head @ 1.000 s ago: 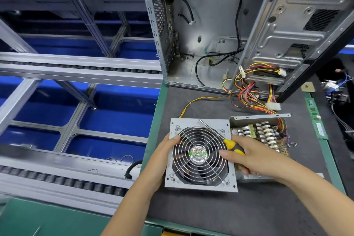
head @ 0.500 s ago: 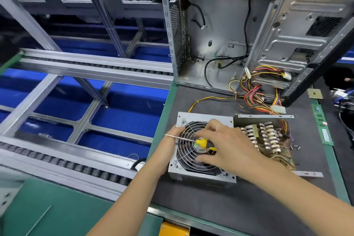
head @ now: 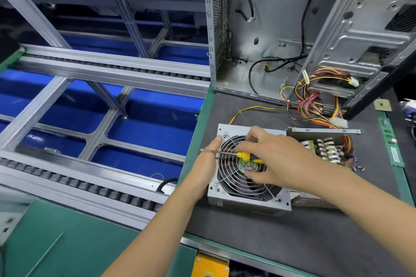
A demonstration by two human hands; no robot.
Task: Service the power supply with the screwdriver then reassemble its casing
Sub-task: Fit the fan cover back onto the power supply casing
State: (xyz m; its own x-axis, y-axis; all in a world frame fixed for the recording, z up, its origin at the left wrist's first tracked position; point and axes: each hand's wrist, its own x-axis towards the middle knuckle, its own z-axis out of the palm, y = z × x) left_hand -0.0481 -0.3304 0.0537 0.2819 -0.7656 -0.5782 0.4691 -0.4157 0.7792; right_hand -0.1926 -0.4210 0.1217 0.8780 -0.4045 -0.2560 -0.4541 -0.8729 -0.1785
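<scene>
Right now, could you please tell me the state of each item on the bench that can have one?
Power supply: casing open, fan cover beside the exposed board.
Screwdriver: held flat across the fan grille.
Right hand: gripping the screwdriver.
Left hand: steadying the cover's edge.
Computer case: side open.

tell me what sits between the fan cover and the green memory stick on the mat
In the head view, the opened power supply board with its coils lies between the fan cover and the memory stick.

The right hand [head: 276, 159] covers most of the screwdriver [head: 227, 153] handle and part of the fan grille [head: 236, 177]. The computer case [head: 315, 29] runs off the top edge. Small screws [head: 358, 168] beside the circuit board [head: 331, 148] are too tiny to count.
</scene>
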